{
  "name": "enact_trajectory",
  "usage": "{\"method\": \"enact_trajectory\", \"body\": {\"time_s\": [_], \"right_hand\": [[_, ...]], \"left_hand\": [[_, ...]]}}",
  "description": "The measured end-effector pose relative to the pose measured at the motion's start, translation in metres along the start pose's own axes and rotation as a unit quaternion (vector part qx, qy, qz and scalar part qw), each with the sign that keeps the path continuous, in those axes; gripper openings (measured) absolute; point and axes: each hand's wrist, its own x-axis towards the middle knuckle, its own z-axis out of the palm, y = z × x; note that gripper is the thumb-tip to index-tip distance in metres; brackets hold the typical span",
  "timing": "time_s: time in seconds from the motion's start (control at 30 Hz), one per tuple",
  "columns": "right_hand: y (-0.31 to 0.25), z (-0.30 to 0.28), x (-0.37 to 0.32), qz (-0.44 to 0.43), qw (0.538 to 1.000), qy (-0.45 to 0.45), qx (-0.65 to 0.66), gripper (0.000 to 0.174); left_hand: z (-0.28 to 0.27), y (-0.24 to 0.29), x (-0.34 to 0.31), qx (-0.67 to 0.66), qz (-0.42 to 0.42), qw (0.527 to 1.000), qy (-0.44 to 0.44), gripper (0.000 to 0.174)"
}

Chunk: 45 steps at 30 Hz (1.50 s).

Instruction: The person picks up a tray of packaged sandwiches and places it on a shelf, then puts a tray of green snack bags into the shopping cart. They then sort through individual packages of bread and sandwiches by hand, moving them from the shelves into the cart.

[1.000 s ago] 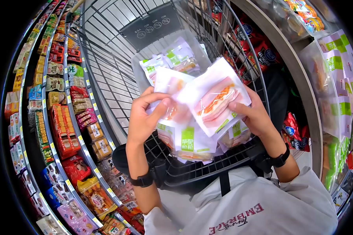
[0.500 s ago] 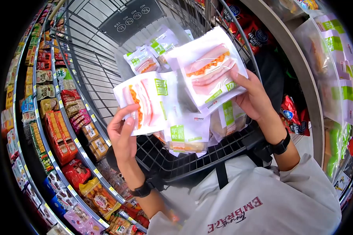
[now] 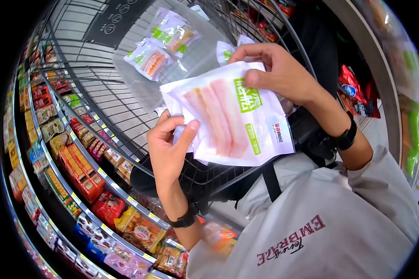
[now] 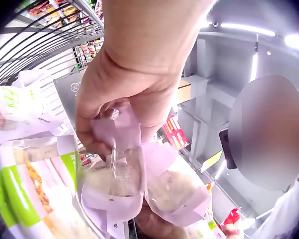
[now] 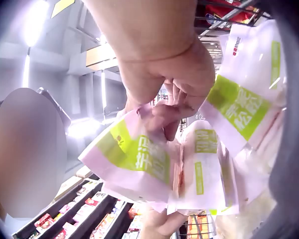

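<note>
A white and green sandwich packet (image 3: 223, 111) is held over the cart's near edge, with its pink filling facing up. The left hand (image 3: 170, 151) pinches its left edge between thumb and fingers. At its upper right, the right hand (image 3: 284, 74) grips it, thumb on top. Behind that front packet, part of another shows at its left edge; in the left wrist view the left hand (image 4: 129, 89) is above two packets (image 4: 114, 179) close together. The right wrist view has the right hand (image 5: 164, 99) pinching a packet's corner (image 5: 134, 154).
Several similar packets (image 3: 149, 58) lie in a clear bin (image 3: 191, 67) inside the wire cart (image 3: 86, 69). Snack shelves (image 3: 91, 202) run along the left. Red bags (image 3: 351, 86) and a grey shelf edge (image 3: 375, 56) are at the right.
The two packets held apart, one per hand, have come together, one over the other. The right hand has moved to the upper edge, and the view has shifted, with the bin farther up and left.
</note>
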Motion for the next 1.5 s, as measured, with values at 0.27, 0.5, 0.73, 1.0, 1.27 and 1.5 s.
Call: {"method": "enact_trajectory", "body": {"time_s": [0.27, 0.5, 0.73, 1.0, 1.27, 1.5], "right_hand": [[-0.008, 0.005, -0.001, 0.016, 0.998, 0.018, -0.062, 0.044], [-0.005, 0.005, -0.002, 0.023, 0.998, 0.032, -0.057, 0.043], [-0.011, -0.016, -0.012, -0.143, 0.965, -0.058, -0.212, 0.038], [-0.045, -0.001, -0.01, -0.17, 0.92, -0.052, -0.35, 0.058], [-0.037, 0.01, -0.008, 0.0, 0.995, -0.034, 0.091, 0.038], [-0.015, 0.004, -0.009, -0.11, 0.99, 0.028, 0.087, 0.021]], "left_hand": [[-0.004, -0.006, -0.003, -0.006, -0.022, 1.0, -0.002, 0.009], [-0.002, -0.005, -0.003, -0.003, -0.035, 0.999, -0.007, 0.011], [-0.015, 0.003, 0.002, 0.089, 0.022, 0.991, 0.095, 0.019], [-0.059, 0.043, 0.012, 0.044, 0.056, 0.997, -0.008, 0.015], [-0.017, 0.021, 0.011, -0.259, 0.115, 0.959, 0.026, 0.032], [-0.002, 0.005, -0.019, -0.157, 0.063, 0.985, -0.044, 0.028]]}}
